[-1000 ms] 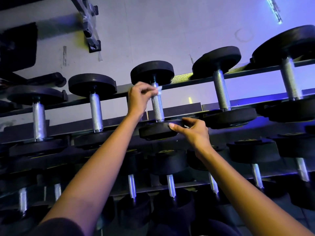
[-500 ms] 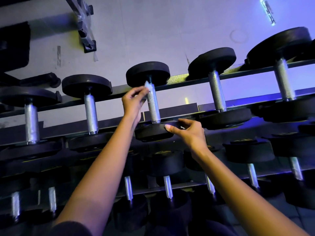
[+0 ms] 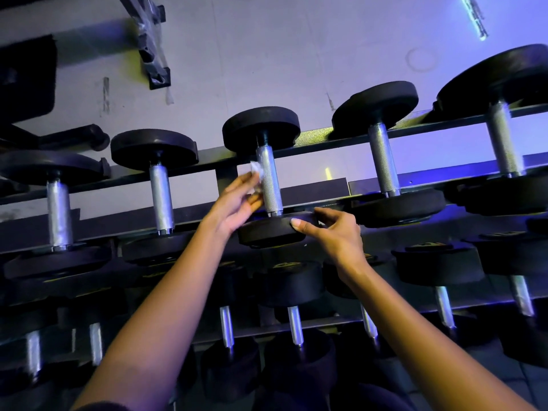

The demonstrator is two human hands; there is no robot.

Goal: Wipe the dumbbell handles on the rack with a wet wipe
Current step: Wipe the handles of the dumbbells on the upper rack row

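A small, crumpled white wet wipe [image 3: 256, 171] is pinched in the fingers of the left hand [image 3: 237, 203], which is blurred, and is pressed against the left side of the knurled silver steel handle [image 3: 269, 180] of the middle dumbbell on the top tier. The near head [image 3: 268, 232] of that dumbbell, a round black rubber disc, is grasped by the right hand [image 3: 336, 232]. The thumb is laid on its front rim and the fingers are curled over its top edge, so the weight appears to be steadied. The far head [image 3: 261, 127] is seated at the rear rail of the dark metal rack [image 3: 444, 121].

Similar black-headed dumbbells are set on the same tier, the left neighbour [image 3: 161, 197] and the right neighbour [image 3: 384, 161] well apart from the hands. A lower tier [image 3: 295, 324] is seen beneath the forearms, and a pale grey wall [image 3: 296, 54] behind.

Only one side of the handle is covered by the wipe. The far side and the ends by the collars could be missed unless the wipe is carried round. It is held by a slight pinch, so it could be snagged on the knurling, pulled free and dropped between the tiers. If the near head is pushed or lifted too hard, the dumbbell could be rolled off its seat. Fingers could then be trapped against the rail.
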